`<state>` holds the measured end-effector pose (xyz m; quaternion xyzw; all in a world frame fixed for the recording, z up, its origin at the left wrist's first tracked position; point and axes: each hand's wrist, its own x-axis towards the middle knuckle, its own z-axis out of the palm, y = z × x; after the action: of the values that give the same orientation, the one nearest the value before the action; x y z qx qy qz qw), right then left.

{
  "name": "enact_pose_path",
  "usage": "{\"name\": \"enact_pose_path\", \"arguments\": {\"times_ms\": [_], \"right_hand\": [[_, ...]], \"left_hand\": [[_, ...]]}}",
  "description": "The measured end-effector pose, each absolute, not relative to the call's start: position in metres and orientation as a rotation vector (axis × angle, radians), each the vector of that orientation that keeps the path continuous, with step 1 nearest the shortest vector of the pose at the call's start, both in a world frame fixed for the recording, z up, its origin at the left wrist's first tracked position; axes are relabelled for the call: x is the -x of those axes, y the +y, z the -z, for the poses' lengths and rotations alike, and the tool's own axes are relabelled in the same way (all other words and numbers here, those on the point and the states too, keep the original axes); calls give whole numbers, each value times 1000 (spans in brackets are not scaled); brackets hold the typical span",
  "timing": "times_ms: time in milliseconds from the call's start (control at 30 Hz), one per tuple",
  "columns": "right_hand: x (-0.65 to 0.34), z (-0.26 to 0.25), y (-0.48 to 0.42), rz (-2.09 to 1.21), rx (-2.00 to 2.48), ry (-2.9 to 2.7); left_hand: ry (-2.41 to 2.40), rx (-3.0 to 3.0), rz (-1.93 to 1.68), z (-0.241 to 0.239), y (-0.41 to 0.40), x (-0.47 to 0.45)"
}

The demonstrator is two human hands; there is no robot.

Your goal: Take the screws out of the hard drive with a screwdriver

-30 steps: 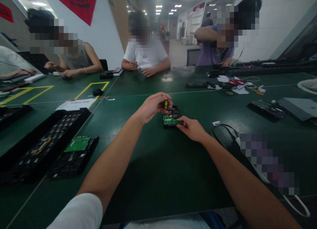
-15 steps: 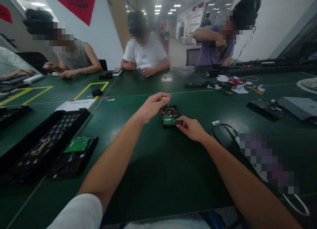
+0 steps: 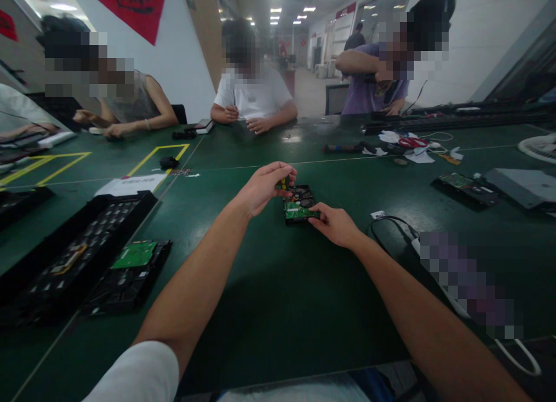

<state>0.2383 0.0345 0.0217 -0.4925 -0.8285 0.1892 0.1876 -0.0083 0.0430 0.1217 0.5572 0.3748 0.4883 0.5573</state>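
A hard drive (image 3: 299,212) lies on the green table in front of me, its green circuit board facing up. My right hand (image 3: 332,222) grips its near right corner between thumb and fingers. Over the drive's far left edge, my left hand (image 3: 270,187) is closed around a screwdriver (image 3: 284,183) with a black and yellow handle. The screwdriver's tip is too small to make out, so I cannot tell whether it touches the drive.
At left are a long black tray (image 3: 87,245) and another hard drive (image 3: 132,271). To the right lie a cable (image 3: 397,221), a power strip (image 3: 438,280), another drive (image 3: 464,189) and a grey metal box (image 3: 523,185). Co-workers (image 3: 256,95) sit across the table.
The fingers of my left hand have shifted around the screwdriver, and more of its yellow and black handle shows. My right hand stays on the drive's corner.
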Motion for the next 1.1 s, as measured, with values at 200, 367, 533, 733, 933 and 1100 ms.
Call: {"name": "enact_pose_path", "arguments": {"times_ms": [200,367,533,733,933,1100], "right_hand": [[-237,-21,34,-512,1375,-2326],[-238,-20,35,-507,1357,-2330],[-240,-19,36,-516,1351,-2335],[-239,-22,35,-532,1379,-2336],[-239,-21,36,-538,1392,-2326],[-239,-19,36,-513,1374,-2332]], "left_hand": [[924,-1406,-1129,-121,41,10],[887,-1381,-1090,-118,43,11],[873,-1265,-1104,-120,42,7],[897,-1246,-1136,-125,41,10],[937,-1291,-1140,-128,42,14],[854,-1226,-1122,-124,44,13]]}}
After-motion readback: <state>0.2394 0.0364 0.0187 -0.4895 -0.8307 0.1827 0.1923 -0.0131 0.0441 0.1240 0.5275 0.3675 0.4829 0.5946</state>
